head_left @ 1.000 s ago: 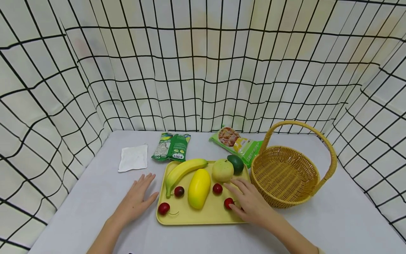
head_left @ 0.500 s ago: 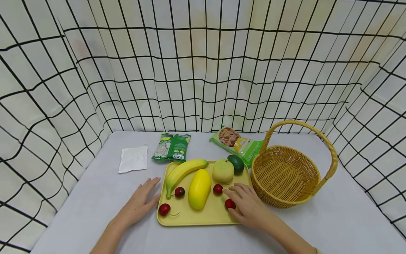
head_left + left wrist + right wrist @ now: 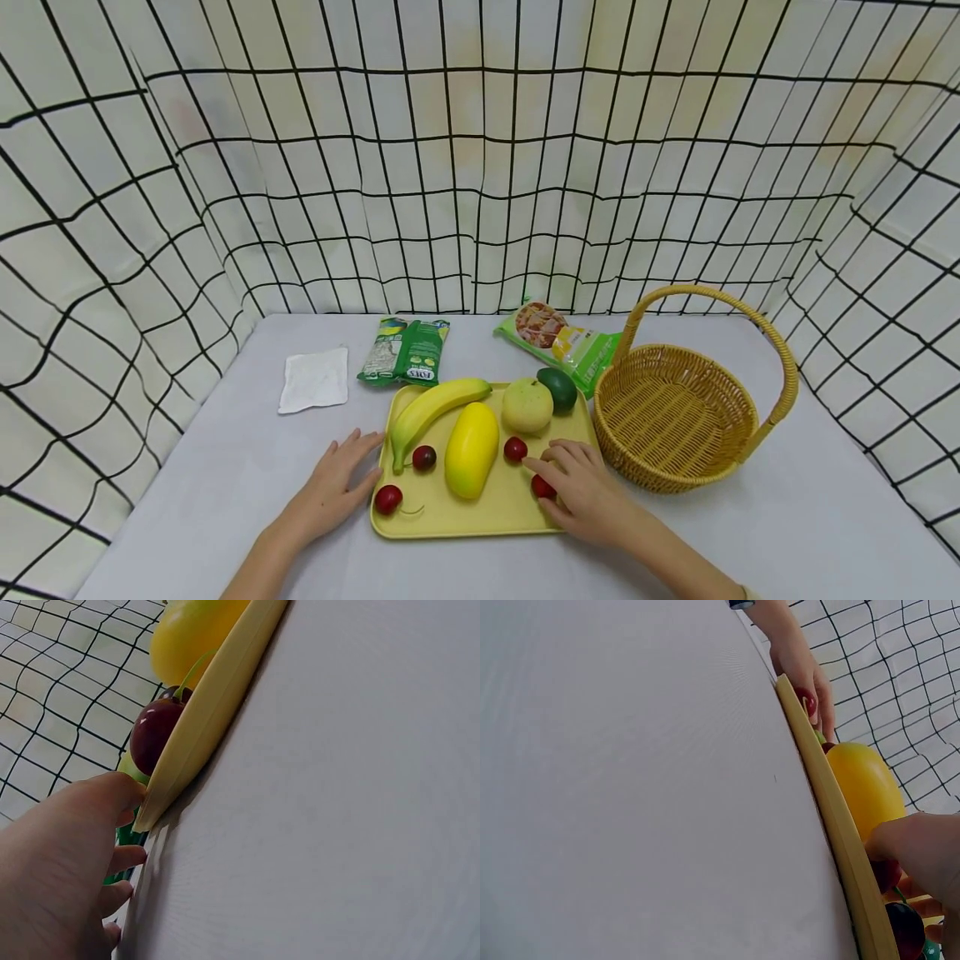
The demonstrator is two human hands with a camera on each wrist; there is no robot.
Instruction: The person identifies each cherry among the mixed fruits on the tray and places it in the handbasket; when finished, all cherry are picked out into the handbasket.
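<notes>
A yellow tray [image 3: 480,521] carries a banana [image 3: 431,412], a yellow mango [image 3: 471,450], a pale green round fruit [image 3: 527,406], a dark green avocado [image 3: 557,390] and several red cherries [image 3: 387,499]. My right hand [image 3: 588,492] reaches over the tray's right side. Its thumb and bent forefinger pinch a cherry [image 3: 542,487], partly covered by them; in the right wrist view the thumb lies across this cherry [image 3: 885,874], with a darker round fruit [image 3: 905,930] just below. My left hand [image 3: 330,487] is at the tray's left edge [image 3: 161,799], fingers relaxed, thumb against the rim.
A wicker basket [image 3: 738,400] with a tall handle stands right of the tray. Behind the tray lie a green snack packet [image 3: 405,350] and a light green food packet [image 3: 573,346]. A white folded cloth [image 3: 313,379] lies at the left. Netted cloth walls surround the table.
My left hand has moved right and nearer until it meets the tray's edge. My right hand has drawn lower, and its thumb and forefinger have closed around the cherry.
</notes>
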